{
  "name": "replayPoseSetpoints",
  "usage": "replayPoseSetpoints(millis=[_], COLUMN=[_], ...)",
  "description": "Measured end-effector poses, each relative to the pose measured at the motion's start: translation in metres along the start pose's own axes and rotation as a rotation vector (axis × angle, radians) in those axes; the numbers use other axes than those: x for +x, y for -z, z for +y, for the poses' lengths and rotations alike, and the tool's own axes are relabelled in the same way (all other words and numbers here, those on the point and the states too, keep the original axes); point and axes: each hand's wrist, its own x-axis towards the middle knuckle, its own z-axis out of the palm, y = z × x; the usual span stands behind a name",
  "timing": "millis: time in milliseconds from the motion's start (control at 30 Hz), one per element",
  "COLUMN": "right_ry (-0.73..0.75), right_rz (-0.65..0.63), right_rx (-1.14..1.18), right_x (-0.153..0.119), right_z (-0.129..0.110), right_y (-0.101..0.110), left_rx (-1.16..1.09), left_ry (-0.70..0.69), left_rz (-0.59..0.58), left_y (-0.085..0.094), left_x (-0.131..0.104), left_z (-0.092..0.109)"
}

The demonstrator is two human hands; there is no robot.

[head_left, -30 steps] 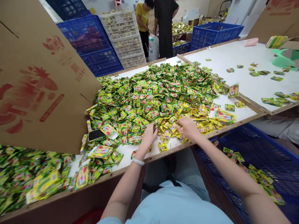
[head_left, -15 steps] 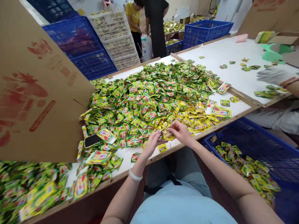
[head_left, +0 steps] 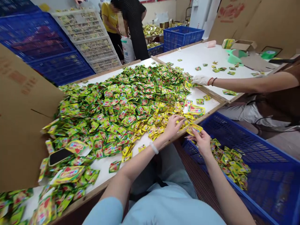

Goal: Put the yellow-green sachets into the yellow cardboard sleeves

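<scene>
My right hand [head_left: 202,142] pinches a yellow snack packet [head_left: 194,128] over the table's front edge, beside the blue crate. My left hand [head_left: 173,125] reaches over the near edge of a pile of yellow packets [head_left: 156,126], its fingers apart and nothing visible between them. Behind the yellow ones rises a large heap of green packets [head_left: 126,97]. Below my right hand, the blue crate [head_left: 260,156] holds many loose yellow and green packets [head_left: 231,165]. A few flat printed boxes [head_left: 196,109] lie on the white table near the heap.
To the left stand a cardboard carton [head_left: 23,125] and a phone [head_left: 59,156] among packets. A co-worker's gloved hand [head_left: 200,80] touches the heap's right side. Wooden strips [head_left: 211,93] edge the table. Stacked crates [head_left: 86,37] and two people stand behind.
My hands have separated and moved right; the right one now carries a yellow packet beside the crate. The view has turned right. The co-worker's gloved hand has moved left to the heap.
</scene>
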Motion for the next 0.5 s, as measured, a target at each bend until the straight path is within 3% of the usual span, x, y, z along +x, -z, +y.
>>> replayPoseSetpoints(millis=[67, 167, 267, 367, 500], right_ry=[-0.020, -0.006, 0.028, 0.094, 0.097], right_rz=[0.129, 0.159, 0.166, 0.177, 0.024], right_rx=[0.044, 0.016, -0.014, -0.085, -0.127], right_x=[-0.003, -0.012, -0.016, -0.009, 0.006], right_z=[0.011, 0.021, 0.022, 0.015, 0.005], right_y=[0.029, 0.059, 0.078, 0.093, 0.084], left_rx=[0.215, 0.565, 0.788, 0.824, 0.644], left_ry=[-0.133, -0.250, -0.314, -0.402, -0.543], left_rz=[-0.121, -0.303, -0.405, -0.393, -0.450], left_y=[-0.026, -0.058, -0.073, -0.063, -0.015], left_x=[0.046, 0.102, 0.122, 0.102, 0.032], left_z=[-0.002, -0.002, 0.001, 0.006, 0.015])
